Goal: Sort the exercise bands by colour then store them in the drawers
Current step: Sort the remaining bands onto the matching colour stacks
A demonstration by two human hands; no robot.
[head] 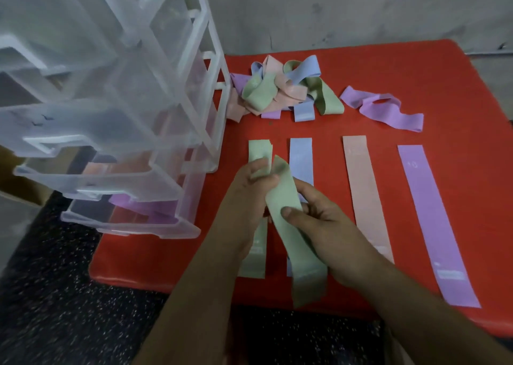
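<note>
Pale green band [286,198], flat matte strip, pinched in both hands [280,206]

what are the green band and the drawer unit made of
Green band: probably thin matte rubber or latex; it droops limp and flat. Drawer unit: translucent, lightly glossy plastic; stored bands show through its walls.

The clear plastic drawer unit [111,101] at the left edge of the red tabletop [333,126] is cut off by the top and left picture edges; its lower drawers show only a pink and purple blur. The left hand [249,187] covers the middle of the flat pale green band [259,149]. The held pale green band [286,198] and the right hand [319,220] hide much of the flat light blue band [301,156]. The white print on the flat purple band [427,212] is too small to read.
</note>
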